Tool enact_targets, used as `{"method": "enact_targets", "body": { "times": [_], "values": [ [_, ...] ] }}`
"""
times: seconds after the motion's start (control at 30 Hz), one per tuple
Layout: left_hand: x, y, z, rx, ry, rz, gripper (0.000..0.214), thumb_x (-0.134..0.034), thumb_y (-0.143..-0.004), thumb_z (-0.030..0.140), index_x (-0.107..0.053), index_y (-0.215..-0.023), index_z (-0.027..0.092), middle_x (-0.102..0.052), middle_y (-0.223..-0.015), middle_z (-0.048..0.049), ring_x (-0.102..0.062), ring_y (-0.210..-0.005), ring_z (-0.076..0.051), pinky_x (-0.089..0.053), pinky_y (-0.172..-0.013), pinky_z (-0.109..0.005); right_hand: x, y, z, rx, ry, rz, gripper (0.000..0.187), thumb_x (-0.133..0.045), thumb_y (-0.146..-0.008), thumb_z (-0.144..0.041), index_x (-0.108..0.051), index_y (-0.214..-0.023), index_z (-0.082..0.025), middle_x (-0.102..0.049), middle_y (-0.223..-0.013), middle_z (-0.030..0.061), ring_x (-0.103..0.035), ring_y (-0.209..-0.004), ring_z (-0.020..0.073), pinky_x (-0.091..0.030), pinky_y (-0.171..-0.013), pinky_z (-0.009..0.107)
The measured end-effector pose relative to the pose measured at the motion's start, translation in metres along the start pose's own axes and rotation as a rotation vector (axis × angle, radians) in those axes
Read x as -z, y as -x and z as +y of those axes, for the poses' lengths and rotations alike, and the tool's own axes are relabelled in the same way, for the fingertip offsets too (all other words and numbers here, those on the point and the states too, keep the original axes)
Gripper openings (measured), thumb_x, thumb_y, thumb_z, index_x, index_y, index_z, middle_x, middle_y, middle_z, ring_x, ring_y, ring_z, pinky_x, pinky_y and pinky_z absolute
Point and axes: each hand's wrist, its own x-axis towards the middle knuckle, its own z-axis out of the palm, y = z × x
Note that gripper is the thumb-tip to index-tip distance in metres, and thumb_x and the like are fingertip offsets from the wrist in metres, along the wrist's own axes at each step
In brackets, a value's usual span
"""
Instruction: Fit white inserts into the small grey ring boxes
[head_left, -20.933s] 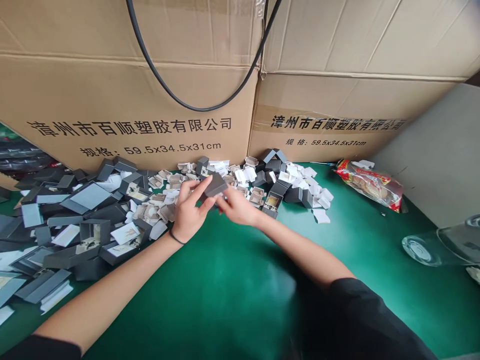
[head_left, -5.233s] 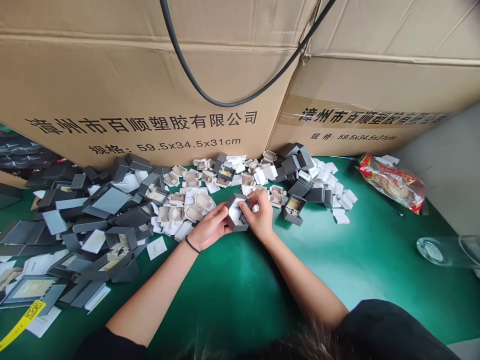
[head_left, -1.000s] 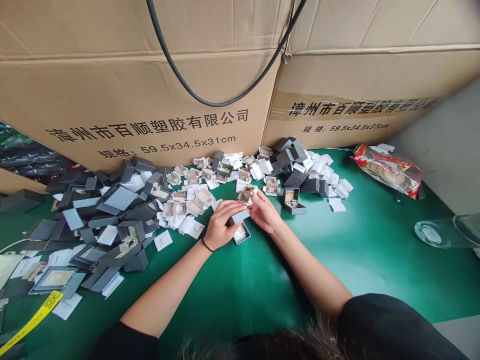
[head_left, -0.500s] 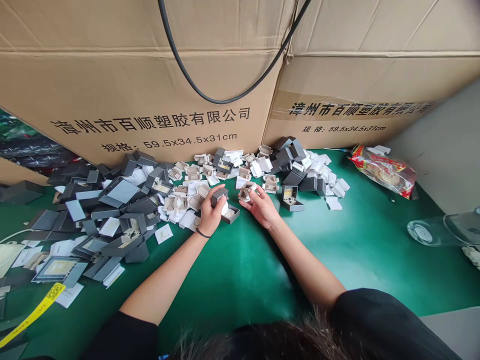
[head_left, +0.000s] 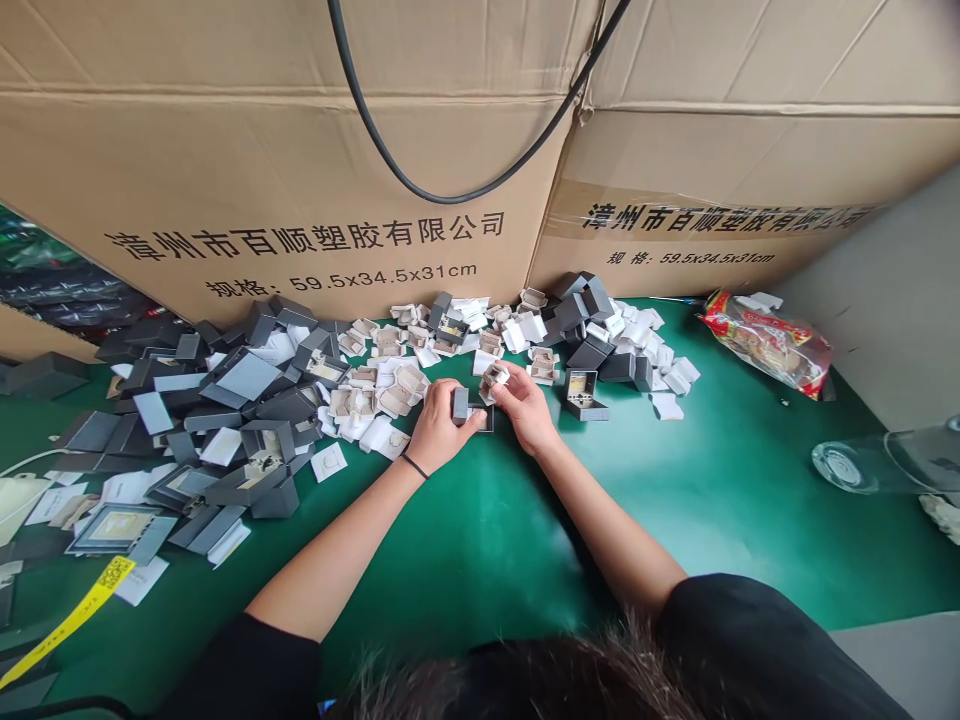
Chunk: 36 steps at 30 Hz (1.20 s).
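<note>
Centre of the dial, and the left hand (head_left: 444,425) is clamped on the box (head_left: 460,404), thumb along its near side, fingers wrapped behind! That grey box gapes, lid up by the palm, base pointing to three o'clock. Just across from it, the right hand (head_left: 523,408) has thumb and fingertips pinched together on an insert (head_left: 493,380), a small folded card piece, held at one o'clock from the box. Close work here; whether insert and box touch, I cannot tell.

Round the dial we go! Nine to ten o'clock, a great heap of grey boxes (head_left: 247,376), many lying open. Ten to twelve, loose inserts (head_left: 349,403) crowd together on the green table (head_left: 450,580). Two o'clock, a second cluster (head_left: 592,350), grey boxes with white slips (head_left: 666,405) spilling beside them. Three o'clock, one spare box (head_left: 585,406) sits with its lid raised, near the right hand. Further out that way, a snack bag (head_left: 772,348) and a clear glass (head_left: 847,468). Up at twelve, a black cable (head_left: 442,199) loops before tall cartons (head_left: 315,180). Eight o'clock, a yellow strip (head_left: 71,620)!
</note>
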Motion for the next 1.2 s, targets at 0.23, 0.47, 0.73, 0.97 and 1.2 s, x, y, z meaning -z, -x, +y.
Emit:
{"method": "enact_targets", "body": {
  "times": [0.23,0.47,0.73,0.97,1.2],
  "values": [
    [-0.003,-0.001,-0.004,0.153,-0.098,0.055,0.053,-0.064,-0.074,0.048,-0.040,-0.111,0.018,-0.055,-0.102,-0.0099,-0.058,-0.096,-0.026,-0.048,-0.080,-0.038,0.012,-0.005,0.010,0.155,0.161,0.010,0.049,-0.071,-0.069,-0.042,-0.055,-0.111,-0.024,-0.061,-0.112,0.0049,-0.060,-0.094,0.0171,-0.050,-0.086,0.034],
    [0.007,0.000,0.004,0.063,0.014,-0.116,0.078,-0.063,-0.073,0.026,-0.023,-0.139,0.021,-0.054,-0.122,-0.0115,-0.052,-0.114,-0.026,-0.043,-0.096,-0.041,0.022,-0.004,0.011,0.207,0.384,-0.178,0.046,-0.069,-0.072,-0.043,-0.056,-0.113,-0.025,-0.061,-0.111,0.0055,-0.059,-0.101,0.0195,-0.051,-0.081,0.033],
    [0.009,-0.001,0.002,0.057,0.060,-0.189,0.073,-0.057,-0.078,0.025,-0.024,-0.143,0.018,-0.054,-0.125,-0.0139,-0.050,-0.118,-0.028,-0.042,-0.099,-0.043,0.025,0.000,0.014,0.333,0.594,-0.244,0.046,-0.065,-0.078,-0.043,-0.053,-0.119,-0.024,-0.060,-0.116,0.0073,-0.059,-0.104,0.0204,-0.051,-0.087,0.035],
    [0.009,-0.001,0.001,0.035,0.063,-0.205,0.075,-0.060,-0.079,0.033,-0.024,-0.144,0.020,-0.046,-0.137,-0.0132,-0.049,-0.120,-0.028,-0.042,-0.101,-0.042,0.024,0.004,0.011,0.544,0.896,-0.286,0.041,-0.058,-0.085,-0.041,-0.052,-0.122,-0.025,-0.058,-0.121,0.0075,-0.054,-0.112,0.0211,-0.053,-0.086,0.035],
    [0.014,-0.004,-0.002,0.003,0.057,-0.292,0.084,-0.062,-0.077,0.030,-0.015,-0.147,0.026,-0.032,-0.149,-0.0074,-0.039,-0.131,-0.027,-0.036,-0.107,-0.039,0.028,0.001,0.009,0.598,1.036,-0.369,0.048,-0.052,-0.088,-0.044,-0.043,-0.132,-0.027,-0.052,-0.128,0.0088,-0.052,-0.114,0.0218,-0.052,-0.086,0.035]
  ]
}}
